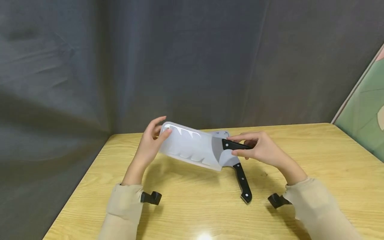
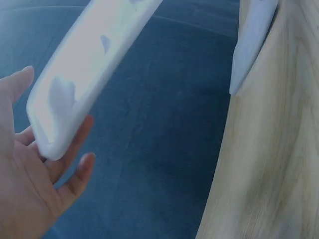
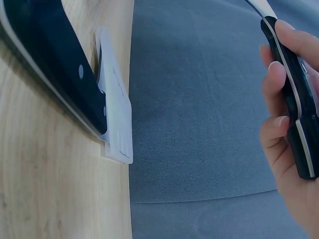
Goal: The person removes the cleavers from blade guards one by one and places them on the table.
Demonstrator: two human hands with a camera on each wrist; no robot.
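Head view: at the middle of the frame, above the wooden tabletop [image 1: 192, 206], the left hand [image 1: 148, 146] grips the far end of a translucent white blade sheath [image 1: 189, 146], fingers curled round its edge. The right hand [image 1: 264, 150] pinches the black handle of a cleaver [image 1: 235, 145] whose blade sits partly inside the sheath. A second black-handled knife [image 1: 241, 180] lies on the tabletop just below, its blade under the lifted sheath. To do this well, I judge the sheath should be kept steady and level while the handle moves straight along the slot, with the fingers well off the cutting edge.

Left wrist view: the sheath [image 2: 84, 74] crosses the upper left of the frame, its corner resting against the fingers [image 2: 75, 144], which are loosely bent round it. Another white sheath [image 2: 251, 45] lies on the tabletop at the upper right.

Right wrist view: at the right edge, the fingers [image 3: 274, 129] wrap the handle [image 3: 294, 109]. At the left, the lying knife [image 3: 55, 69] has its blade inside its own white sheath [image 3: 117, 124].
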